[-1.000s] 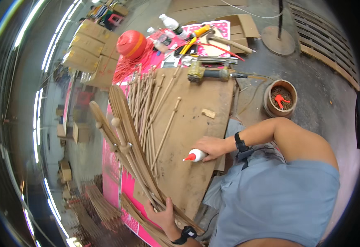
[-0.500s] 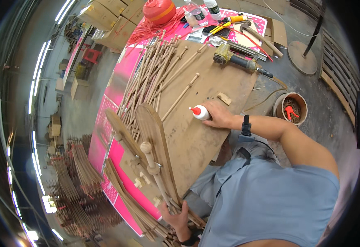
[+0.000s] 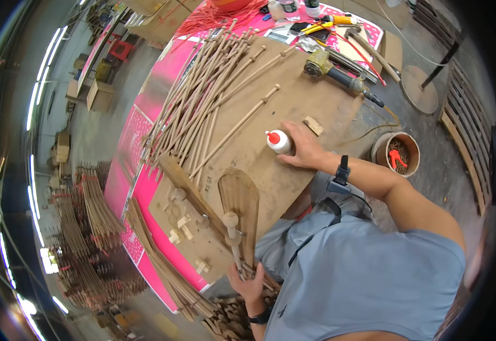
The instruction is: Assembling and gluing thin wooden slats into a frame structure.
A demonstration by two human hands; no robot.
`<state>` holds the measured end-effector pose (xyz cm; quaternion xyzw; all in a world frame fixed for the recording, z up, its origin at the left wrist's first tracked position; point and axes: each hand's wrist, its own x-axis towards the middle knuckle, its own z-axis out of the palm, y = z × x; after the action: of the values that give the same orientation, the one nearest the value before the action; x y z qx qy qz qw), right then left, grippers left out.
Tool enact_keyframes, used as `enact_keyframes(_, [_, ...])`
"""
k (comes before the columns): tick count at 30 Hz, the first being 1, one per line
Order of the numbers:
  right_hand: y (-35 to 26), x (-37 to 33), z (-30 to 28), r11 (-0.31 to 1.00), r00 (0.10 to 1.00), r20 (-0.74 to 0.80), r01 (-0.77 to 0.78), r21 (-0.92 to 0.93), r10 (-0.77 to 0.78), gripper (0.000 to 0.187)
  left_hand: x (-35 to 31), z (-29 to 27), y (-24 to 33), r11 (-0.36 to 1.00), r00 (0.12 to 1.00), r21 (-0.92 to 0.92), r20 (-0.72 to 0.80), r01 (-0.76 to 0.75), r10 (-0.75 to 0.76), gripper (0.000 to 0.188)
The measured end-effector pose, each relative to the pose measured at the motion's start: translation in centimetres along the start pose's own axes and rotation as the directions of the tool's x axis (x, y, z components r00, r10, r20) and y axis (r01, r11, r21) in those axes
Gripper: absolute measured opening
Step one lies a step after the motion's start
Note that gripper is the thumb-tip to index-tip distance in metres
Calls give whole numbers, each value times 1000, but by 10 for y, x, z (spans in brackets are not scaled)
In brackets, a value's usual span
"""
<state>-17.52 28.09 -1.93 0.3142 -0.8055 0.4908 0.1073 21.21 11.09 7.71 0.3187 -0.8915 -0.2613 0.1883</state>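
Beside my right hand (image 3: 307, 149) a white squeeze bottle (image 3: 279, 144) with a red nozzle stands on the board-covered table. The thumb and fingers spread around the bottle, with a dark gap between it and my palm. At the near edge, my left hand (image 3: 249, 286) is closed round the lower end of a wooden piece made of turned rods with ball ends (image 3: 231, 220) and flat boards with rounded ends (image 3: 240, 196). Part of this grip is hidden by the wood. One thin wooden rod (image 3: 236, 131) lies apart, left of the bottle.
Many knobbed wooden rods (image 3: 197, 108) lie piled at the far left. A nail gun (image 3: 336, 74) and a hammer (image 3: 375, 54) lie at the far right. A small wood block (image 3: 313, 125) sits by my right hand. A round bucket (image 3: 379, 152) of fasteners stands on the right.
The bottle now stands more upright, and my right hand has loosened around it. The wooden piece in my left hand has tipped lower and nearer. The whole view has shifted slightly.
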Motion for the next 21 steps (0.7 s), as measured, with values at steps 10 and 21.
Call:
enact_keyframes(10, [-94,-46,-24,894,628,719,-80,441,-298,59,46,13,29,998,985,17,-157,-65,67,67])
enact_keyframes(21, [-149,-53,30,456,613,790,-709,538,22,26,71,45,57,942,929,131,-170,-308,327,67])
